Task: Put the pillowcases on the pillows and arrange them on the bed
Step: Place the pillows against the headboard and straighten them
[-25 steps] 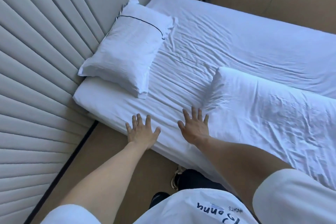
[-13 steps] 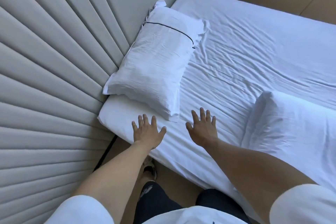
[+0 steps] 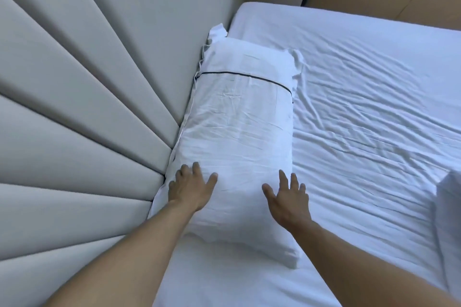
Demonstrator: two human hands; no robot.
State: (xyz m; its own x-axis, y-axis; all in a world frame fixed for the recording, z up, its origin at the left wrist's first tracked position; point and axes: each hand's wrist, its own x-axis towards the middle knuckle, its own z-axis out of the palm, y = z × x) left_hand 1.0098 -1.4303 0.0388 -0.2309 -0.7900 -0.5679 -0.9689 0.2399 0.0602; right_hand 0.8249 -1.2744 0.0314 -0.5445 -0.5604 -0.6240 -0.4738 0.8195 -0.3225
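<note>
Reaching over cased pillow (image 3: pixel 239 137) against headboard (image 3: pixel 87 107): left hand (image 3: pixel 190 188) and right hand (image 3: pixel 287 198) both fingers spread, gripping nothing; contact unclear. Second pillow (image 3: pixel 449 219) at right edge.

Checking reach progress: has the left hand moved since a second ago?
Yes. The left hand went from the mattress edge up onto the pillow, toward the headboard.

No writing, label, brand or number can be read anywhere. The pillow (image 3: pixel 239 137) under the hands carries only a thin dark line (piping, not lettering) across its far end.
</note>
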